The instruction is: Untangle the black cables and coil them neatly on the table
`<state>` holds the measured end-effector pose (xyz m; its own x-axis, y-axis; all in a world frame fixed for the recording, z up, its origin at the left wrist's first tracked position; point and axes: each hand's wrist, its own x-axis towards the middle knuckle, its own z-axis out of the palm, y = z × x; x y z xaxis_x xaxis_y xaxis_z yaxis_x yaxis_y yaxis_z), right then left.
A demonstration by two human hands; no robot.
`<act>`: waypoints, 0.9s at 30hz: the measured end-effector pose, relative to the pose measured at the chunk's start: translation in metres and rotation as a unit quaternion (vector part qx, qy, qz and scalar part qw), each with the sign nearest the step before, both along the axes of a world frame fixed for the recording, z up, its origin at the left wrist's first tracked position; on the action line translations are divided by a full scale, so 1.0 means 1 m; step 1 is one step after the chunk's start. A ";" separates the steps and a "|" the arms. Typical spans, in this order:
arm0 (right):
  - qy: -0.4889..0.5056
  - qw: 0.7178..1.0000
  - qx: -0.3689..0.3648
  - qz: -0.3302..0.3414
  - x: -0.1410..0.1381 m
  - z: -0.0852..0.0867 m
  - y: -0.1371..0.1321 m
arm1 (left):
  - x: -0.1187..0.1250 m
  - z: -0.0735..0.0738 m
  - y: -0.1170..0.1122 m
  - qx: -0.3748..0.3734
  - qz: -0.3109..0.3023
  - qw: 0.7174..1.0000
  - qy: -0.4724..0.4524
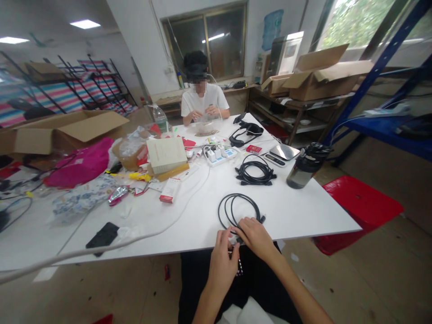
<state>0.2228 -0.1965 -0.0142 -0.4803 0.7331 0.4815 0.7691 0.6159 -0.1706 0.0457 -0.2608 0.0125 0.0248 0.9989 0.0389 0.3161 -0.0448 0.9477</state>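
A coiled black cable [220,211] lies at the near edge of the white table, with one plug [263,219] at its right side. My left hand [221,258] is closed at the near part of the coil, its fingertips pinched by the cable. From above and to the right, my right hand [255,235] grips the same part, fingers curled over it. The two hands nearly touch. Below the left fingers hangs a small dark item with white spots [240,267]; its kind is unclear. Beyond the coil lies a bundle of black cables [256,173].
A black-lidded bottle [305,167], a scale [284,152] and a power strip [221,156] stand farther back. To the left are a black phone-like slab [103,237], a small box [170,190] and clutter. Across the table sits a person [204,101]. A red stool [362,202] is at right.
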 end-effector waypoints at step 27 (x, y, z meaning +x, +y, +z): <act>-0.015 0.997 -0.052 0.050 0.017 0.010 0.008 | -0.084 -0.013 0.067 0.062 -0.069 0.996 0.003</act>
